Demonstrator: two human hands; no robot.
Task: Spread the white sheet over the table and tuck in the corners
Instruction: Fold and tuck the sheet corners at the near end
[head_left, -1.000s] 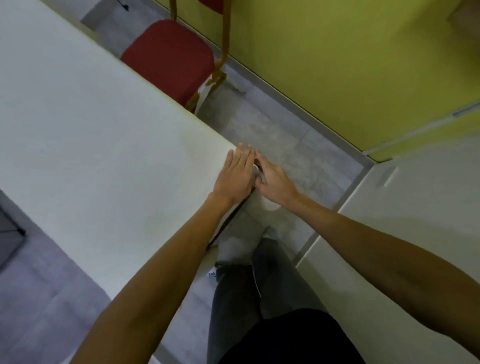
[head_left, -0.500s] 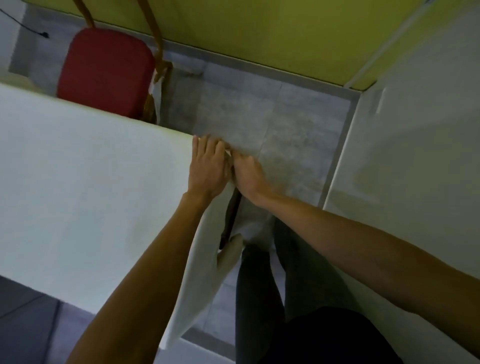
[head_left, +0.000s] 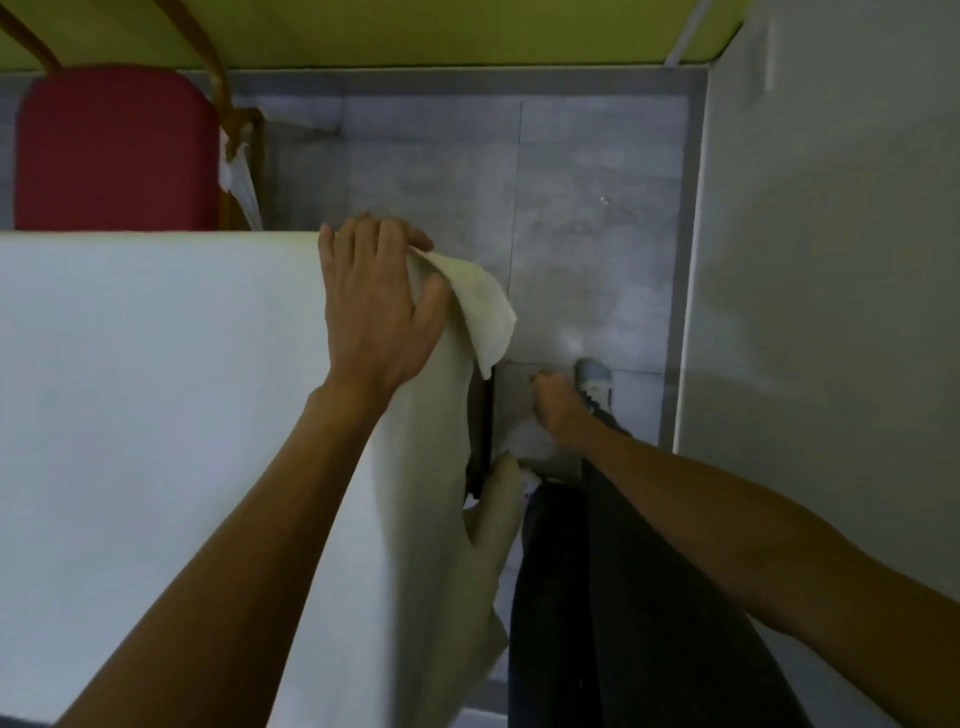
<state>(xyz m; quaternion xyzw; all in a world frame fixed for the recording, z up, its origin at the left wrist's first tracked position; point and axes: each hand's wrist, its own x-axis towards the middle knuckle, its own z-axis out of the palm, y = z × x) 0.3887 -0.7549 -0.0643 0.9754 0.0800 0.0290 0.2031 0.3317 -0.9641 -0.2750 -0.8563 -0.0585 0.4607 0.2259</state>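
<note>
Head cam, looking down from where the person stands: closest in are their dark trousers (head_left: 571, 597), squeezed between the table (head_left: 487, 413) and a pale wall (head_left: 831, 312) on the right. The white sheet (head_left: 130, 389) already covers all of the top I can see, flat and pretty much wrinkle-free. Its side drop hangs loose down the near edge by their legs. So the spreading looks done to me, and the tucking is what's left.

Down low, beside the table's dark leg, the right hand (head_left: 561, 410) has its fingers curled. There's something white under it, maybe a bit of sheet, but honestly I can't tell if it's got hold of anything.

Up at the corner the left hand (head_left: 379, 306) lies flat on the sheet with its fingertips bent over the far edge, pressing rather than gripping. A loose flap (head_left: 485, 312) pokes out past its thumb, so I'd say this corner isn't tucked yet. The other corners are out of shot.

Farther out there's a shoe toe (head_left: 592, 376), grey tile floor (head_left: 441, 171), a red chair (head_left: 114, 150) right up against the far edge, and a yellow wall (head_left: 415, 31) behind. That tight gap on the right and the chair look like the awkward bits.
</note>
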